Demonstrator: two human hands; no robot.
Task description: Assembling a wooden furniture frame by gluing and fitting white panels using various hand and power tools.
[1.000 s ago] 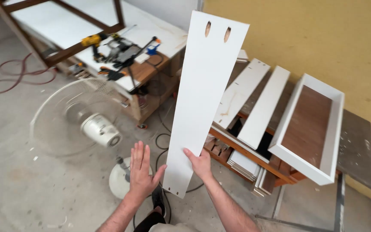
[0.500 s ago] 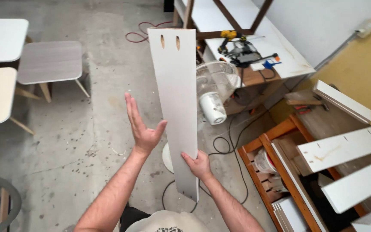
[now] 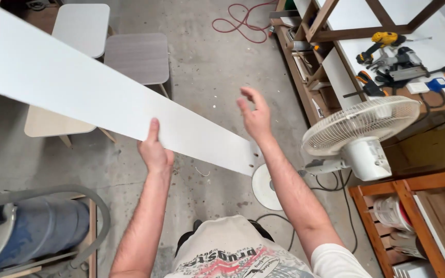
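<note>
A long white board [image 3: 78, 98] runs slanting from the upper left down to the middle of the head view. My left hand [image 3: 155, 152] grips its lower edge, thumb on the face, near the right end. That end has small holes and stops just below my right hand [image 3: 253, 116]. My right hand is raised beside the board's end, fingers apart, holding nothing. I cannot tell whether it touches the board.
A white pedestal fan [image 3: 361, 128] stands at the right, before a workbench [image 3: 439, 31] with a yellow drill [image 3: 382, 41] and tools. A wooden shelf [image 3: 413, 185] is at the lower right. A blue vacuum [image 3: 32, 231] sits at the lower left. Small tables [image 3: 135, 56] stand behind the board.
The board has swung from upright to nearly level, stretching leftward. My left hand, open before, now grips it. My right hand has let go of its end. My view turned left.
</note>
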